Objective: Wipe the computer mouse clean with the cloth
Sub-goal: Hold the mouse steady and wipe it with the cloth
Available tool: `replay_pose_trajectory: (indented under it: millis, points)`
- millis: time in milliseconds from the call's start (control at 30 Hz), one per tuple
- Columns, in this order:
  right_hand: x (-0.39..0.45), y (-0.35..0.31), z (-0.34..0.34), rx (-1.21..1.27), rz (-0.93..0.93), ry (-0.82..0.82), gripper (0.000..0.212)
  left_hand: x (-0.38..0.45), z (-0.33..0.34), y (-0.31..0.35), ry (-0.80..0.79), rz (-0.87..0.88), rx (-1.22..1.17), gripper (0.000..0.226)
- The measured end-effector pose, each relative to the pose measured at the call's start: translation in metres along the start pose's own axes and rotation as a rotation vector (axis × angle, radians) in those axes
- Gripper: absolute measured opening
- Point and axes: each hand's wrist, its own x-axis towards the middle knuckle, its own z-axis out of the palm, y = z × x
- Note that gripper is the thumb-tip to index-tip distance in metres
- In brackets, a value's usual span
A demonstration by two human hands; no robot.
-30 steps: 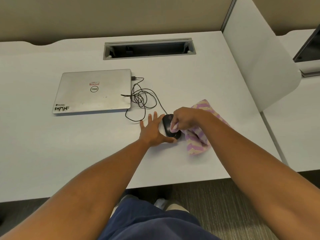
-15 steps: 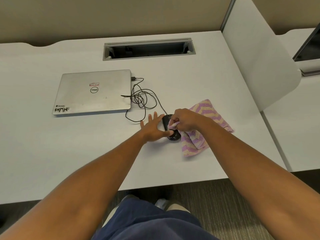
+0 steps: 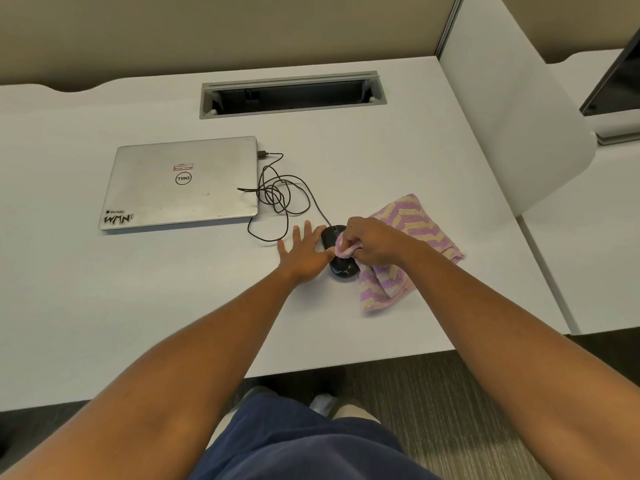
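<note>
A black wired computer mouse [image 3: 341,266] lies on the white desk [image 3: 104,306], right of centre. My left hand [image 3: 303,252] rests flat beside its left flank, fingers spread, thumb against the mouse. My right hand [image 3: 370,242] is closed on a bunched corner of the purple and cream zigzag cloth [image 3: 412,230] and presses it on the top of the mouse. The remainder of the cloth trails on the desk to the right and under my wrist. Part of the mouse is hidden by the cloth and my fingers.
A shut silver laptop [image 3: 183,183] lies to the left, with the mouse's tangled black cable [image 3: 280,195] plugged into its right side. A cable slot [image 3: 292,95] is set in the back of the desk. A white partition [image 3: 502,109] stands on the right.
My right hand has shifted the bunched cloth along the top of the mouse, and the loose part of the cloth has spread out to the right. My left hand stays beside the mouse.
</note>
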Motion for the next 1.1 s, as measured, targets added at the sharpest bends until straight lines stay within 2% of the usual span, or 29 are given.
replay_pose_trajectory:
  millis: [100, 200, 300, 367, 433, 567, 767, 867, 967, 1100]
  points:
    - [-0.001, -0.001, -0.004, -0.056, 0.049, -0.132, 0.013, 0.003, 0.003, 0.001, 0.026, -0.008, 0.044, 0.066]
    - [-0.004, -0.001, -0.004, -0.153, 0.113, -0.261, 0.026, 0.003, 0.003, 0.001, 0.03, -0.004, 0.046, 0.065]
    - [-0.008, -0.002, -0.008, -0.044, 0.058, -0.194, 0.03, 0.004, 0.003, 0.001, 0.031, 0.002, 0.048, 0.065]
    - [-0.011, -0.008, -0.008, 0.031, -0.001, -0.125, 0.013, 0.004, 0.003, 0.0, 0.035, 0.003, 0.054, 0.065]
    - [-0.011, -0.014, -0.002, 0.008, -0.05, -0.08, 0.021, 0.005, 0.004, -0.001, 0.034, 0.004, 0.061, 0.065]
    - [-0.01, -0.022, 0.011, -0.167, -0.094, -0.091, 0.019, 0.006, 0.005, -0.001, 0.029, -0.002, 0.068, 0.066]
    - [-0.012, -0.02, 0.009, -0.264, 0.036, -0.217, 0.021, 0.007, 0.005, -0.001, 0.026, 0.004, 0.079, 0.066]
    - [-0.013, -0.012, 0.003, -0.221, 0.094, -0.222, 0.022, 0.006, 0.004, -0.001, 0.022, 0.008, 0.069, 0.067]
    - [-0.011, -0.011, -0.003, -0.141, 0.055, -0.171, 0.019, 0.007, 0.005, -0.002, 0.028, 0.008, 0.07, 0.067]
    - [-0.006, -0.023, 0.006, -0.187, -0.058, -0.109, 0.017, 0.007, 0.005, -0.003, 0.018, 0.002, 0.091, 0.07]
